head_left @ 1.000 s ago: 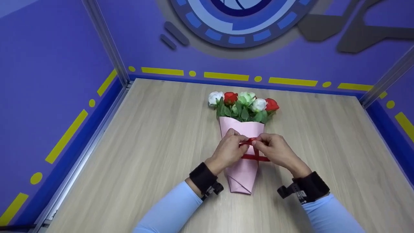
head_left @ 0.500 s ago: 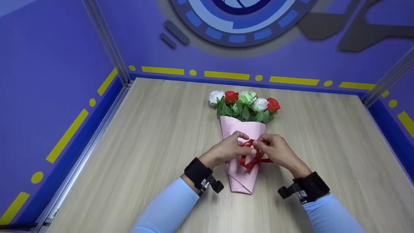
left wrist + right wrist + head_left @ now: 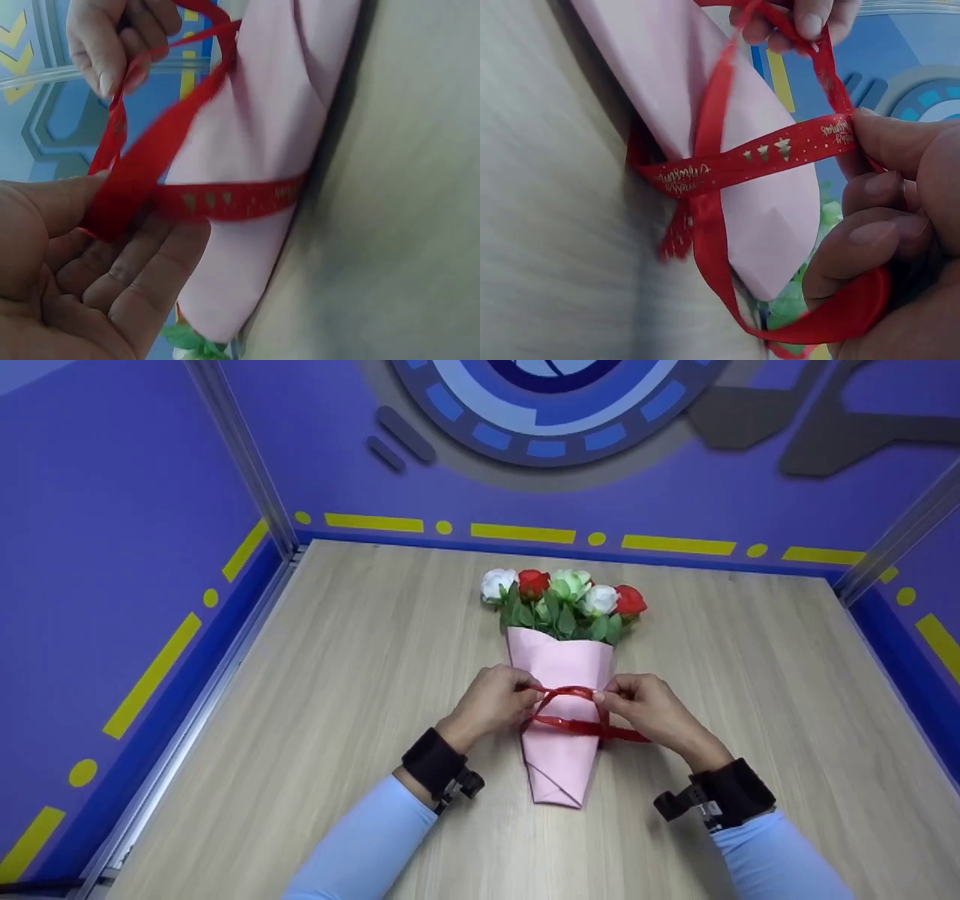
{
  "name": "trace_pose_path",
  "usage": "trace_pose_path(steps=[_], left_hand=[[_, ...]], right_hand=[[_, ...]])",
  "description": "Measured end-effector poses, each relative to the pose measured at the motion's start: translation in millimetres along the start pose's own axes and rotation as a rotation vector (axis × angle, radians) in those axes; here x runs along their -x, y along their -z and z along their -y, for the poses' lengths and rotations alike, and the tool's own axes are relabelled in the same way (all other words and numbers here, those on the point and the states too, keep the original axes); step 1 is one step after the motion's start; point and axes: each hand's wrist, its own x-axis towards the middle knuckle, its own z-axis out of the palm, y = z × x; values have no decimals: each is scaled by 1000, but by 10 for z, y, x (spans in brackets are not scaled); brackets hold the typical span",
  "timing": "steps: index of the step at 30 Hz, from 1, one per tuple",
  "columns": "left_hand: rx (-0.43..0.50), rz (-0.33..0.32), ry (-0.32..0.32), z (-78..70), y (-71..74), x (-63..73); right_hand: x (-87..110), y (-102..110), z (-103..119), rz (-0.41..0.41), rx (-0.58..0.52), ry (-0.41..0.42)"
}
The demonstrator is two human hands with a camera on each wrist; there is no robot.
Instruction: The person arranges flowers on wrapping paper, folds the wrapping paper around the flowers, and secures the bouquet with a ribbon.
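A bouquet of white, red and pale green artificial roses [image 3: 571,585], wrapped in pink paper [image 3: 566,664], lies on the table with its blooms facing away from me. Red ribbon [image 3: 566,724] with gold print passes around the paper's middle. On the left side, my left hand [image 3: 491,699] pinches one stretch of ribbon between thumb and fingers. My right hand [image 3: 651,711] pinches another stretch at the right edge. Between the hands the ribbon [image 3: 765,154] makes a loop above the paper. A loose ribbon tail sticks out below my right hand.
The wood-grain table [image 3: 360,660] extends around the bouquet. Blue-purple panels with yellow marks [image 3: 523,533] stand along its back and sides. Black straps [image 3: 433,761] with small cameras sit on both wrists, over light blue sleeves.
My left hand has moved left and toward me, drawing the ribbon out sideways into a wider loop. My right hand has stayed nearly in place, still pinching ribbon. The bouquet lies as before.
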Motion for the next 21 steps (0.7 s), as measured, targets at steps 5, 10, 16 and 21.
trace_pose_path(steps=[5, 10, 16, 21], left_hand=[[260, 83, 78, 149, 177, 39], [361, 149, 140, 342, 339, 88], [216, 180, 147, 531, 519, 196], [178, 246, 161, 666, 629, 296]], right_hand=[[50, 95, -86, 33, 27, -22], [125, 206, -192, 47, 54, -48], [244, 299, -352, 103, 52, -55], [355, 330, -461, 163, 37, -82]])
